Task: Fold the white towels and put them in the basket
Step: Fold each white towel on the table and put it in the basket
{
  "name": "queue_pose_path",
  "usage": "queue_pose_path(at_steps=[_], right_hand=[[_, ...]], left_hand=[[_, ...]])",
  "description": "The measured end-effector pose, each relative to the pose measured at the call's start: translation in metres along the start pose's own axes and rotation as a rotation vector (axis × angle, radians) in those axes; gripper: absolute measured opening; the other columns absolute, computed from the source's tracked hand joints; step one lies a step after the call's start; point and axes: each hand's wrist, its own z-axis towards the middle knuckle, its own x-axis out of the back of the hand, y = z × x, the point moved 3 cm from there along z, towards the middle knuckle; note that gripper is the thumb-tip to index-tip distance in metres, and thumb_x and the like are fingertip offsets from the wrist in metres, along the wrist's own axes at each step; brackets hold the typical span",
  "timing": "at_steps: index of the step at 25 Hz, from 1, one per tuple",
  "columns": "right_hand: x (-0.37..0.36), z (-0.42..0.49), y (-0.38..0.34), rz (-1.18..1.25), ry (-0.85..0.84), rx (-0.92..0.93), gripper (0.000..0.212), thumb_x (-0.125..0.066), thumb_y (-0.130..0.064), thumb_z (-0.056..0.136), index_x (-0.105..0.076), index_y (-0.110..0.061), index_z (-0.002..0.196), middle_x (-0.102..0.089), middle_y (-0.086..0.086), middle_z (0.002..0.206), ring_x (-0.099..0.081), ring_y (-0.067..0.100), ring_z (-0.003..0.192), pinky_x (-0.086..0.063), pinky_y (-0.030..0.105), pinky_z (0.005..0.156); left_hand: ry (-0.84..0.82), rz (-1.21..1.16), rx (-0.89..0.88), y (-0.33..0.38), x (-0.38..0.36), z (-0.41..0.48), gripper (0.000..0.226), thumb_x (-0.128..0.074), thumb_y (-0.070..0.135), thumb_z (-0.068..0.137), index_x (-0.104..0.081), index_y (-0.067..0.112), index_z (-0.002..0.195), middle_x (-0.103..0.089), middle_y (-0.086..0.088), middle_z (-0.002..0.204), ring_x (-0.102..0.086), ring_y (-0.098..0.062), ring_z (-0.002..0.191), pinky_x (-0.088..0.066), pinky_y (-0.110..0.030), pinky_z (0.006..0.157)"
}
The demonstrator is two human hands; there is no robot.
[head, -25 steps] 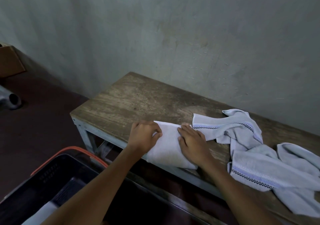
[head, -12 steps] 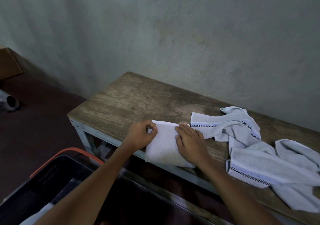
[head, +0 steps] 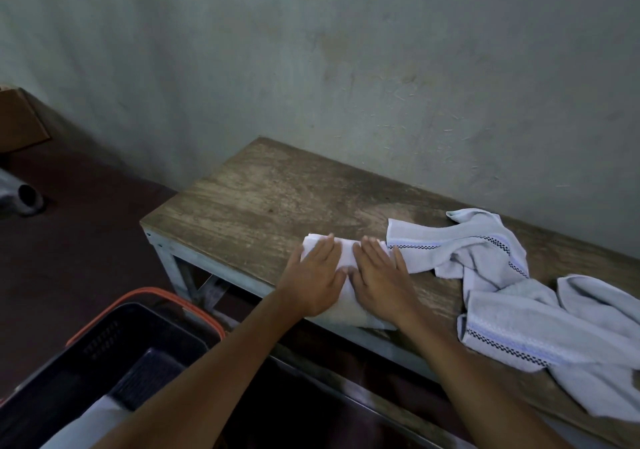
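Left hand (head: 313,277), curled at the towel's left edge half a second ago, now lies flat with fingers straight. Right hand (head: 379,275) lies beside it, also flat, fingers extended. Both press on the folded white towel (head: 346,253), which sits at the front edge of the wooden bench (head: 263,206). Unfolded towels (head: 512,310) are heaped to its right, one touching it. Dark basket (head: 104,341), orange rim, stands lower left with something white inside.
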Motion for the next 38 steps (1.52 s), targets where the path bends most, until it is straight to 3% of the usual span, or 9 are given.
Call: queue_pose_path(at_steps=[5, 10, 14, 16, 21, 24, 31, 34, 38], right_hand=[[-0.004, -0.003, 0.004, 0.104, -0.094, -0.047, 0.058, -0.021, -0.044, 0.099, -0.008, -0.021, 0.151, 0.003, -0.005, 0.16, 0.006, 0.007, 0.146, 0.007, 0.037, 0.117], [0.009, -0.008, 0.01, 0.175, -0.079, -0.038, 0.059, -0.03, -0.043, 0.099, -0.015, -0.018, 0.15, 0.0, -0.002, 0.16, 0.005, 0.01, 0.147, 0.002, 0.037, 0.119], [0.023, -0.021, 0.018, 0.228, 0.09, -0.122, 0.054, -0.05, -0.034, 0.091, -0.038, -0.014, 0.14, -0.035, 0.009, 0.146, -0.029, 0.026, 0.136, -0.03, 0.038, 0.108], [0.025, -0.028, 0.019, 0.316, 0.101, -0.236, 0.05, -0.056, -0.033, 0.088, -0.044, -0.014, 0.132, -0.045, 0.01, 0.129, -0.042, 0.028, 0.123, -0.04, 0.038, 0.097], [0.011, -0.028, 0.019, 0.481, -0.01, -0.392, 0.052, -0.057, -0.038, 0.086, -0.044, -0.007, 0.125, -0.053, 0.013, 0.12, -0.053, 0.03, 0.109, -0.044, 0.036, 0.084], [0.005, -0.023, 0.023, 0.61, -0.009, -0.482, 0.04, -0.058, -0.038, 0.085, -0.052, -0.003, 0.104, -0.062, 0.011, 0.102, -0.059, 0.028, 0.094, -0.045, 0.035, 0.073], [0.005, -0.016, 0.018, 0.813, -0.004, -0.574, 0.035, -0.059, -0.033, 0.075, -0.058, -0.002, 0.091, -0.064, 0.01, 0.088, -0.061, 0.027, 0.081, -0.041, 0.03, 0.061], [0.011, -0.02, 0.01, 1.028, 0.003, -0.632, 0.033, -0.058, -0.034, 0.061, -0.056, -0.006, 0.078, -0.06, 0.007, 0.075, -0.057, 0.024, 0.067, -0.042, 0.031, 0.061], [0.037, -0.039, -0.009, 1.231, -0.023, -0.66, 0.01, -0.058, -0.019, 0.074, -0.051, -0.012, 0.07, -0.055, 0.009, 0.072, -0.051, 0.022, 0.063, -0.038, 0.027, 0.058]], left_hand=[[-0.07, -0.01, 0.172, -0.029, -0.015, -0.011, 0.082, 0.001, 0.058, 0.078, -0.02, 0.021, 0.149, -0.014, 0.004, 0.157, -0.015, -0.015, 0.145, -0.013, -0.048, 0.115], [-0.161, -0.017, 0.329, -0.047, -0.007, -0.012, 0.081, 0.002, 0.06, 0.082, -0.018, 0.018, 0.148, -0.015, -0.001, 0.158, -0.007, -0.015, 0.146, -0.001, -0.048, 0.116], [-0.063, 0.006, 0.387, -0.052, 0.005, -0.012, 0.059, -0.017, 0.052, 0.091, -0.051, 0.018, 0.125, -0.045, -0.007, 0.135, -0.037, -0.024, 0.128, -0.022, -0.046, 0.106], [-0.054, -0.069, 0.398, -0.042, 0.01, -0.014, 0.049, -0.032, 0.049, 0.094, -0.052, 0.016, 0.124, -0.049, -0.008, 0.127, -0.048, -0.028, 0.116, -0.034, -0.042, 0.097], [-0.147, -0.294, 0.487, -0.031, 0.005, -0.017, 0.056, -0.046, 0.048, 0.09, -0.046, 0.007, 0.128, -0.054, -0.013, 0.126, -0.056, -0.032, 0.109, -0.047, -0.039, 0.091], [-0.161, -0.485, 0.582, -0.031, 0.004, -0.013, 0.044, -0.052, 0.036, 0.091, -0.055, 0.004, 0.12, -0.061, -0.014, 0.118, -0.058, -0.028, 0.106, -0.042, -0.027, 0.08], [-0.031, -0.922, 0.72, -0.014, 0.021, -0.016, 0.01, -0.048, 0.015, 0.089, -0.056, 0.009, 0.088, -0.06, -0.003, 0.082, -0.059, -0.02, 0.078, -0.045, -0.028, 0.063], [0.093, -1.117, 0.748, -0.01, 0.029, -0.025, 0.009, -0.05, 0.013, 0.088, -0.053, 0.009, 0.096, -0.063, -0.009, 0.092, -0.061, -0.02, 0.08, -0.049, -0.031, 0.068], [0.154, -1.312, 0.823, 0.001, 0.047, -0.054, 0.023, -0.06, 0.025, 0.09, -0.063, 0.006, 0.103, -0.069, -0.01, 0.097, -0.066, -0.024, 0.085, -0.053, -0.032, 0.072]])
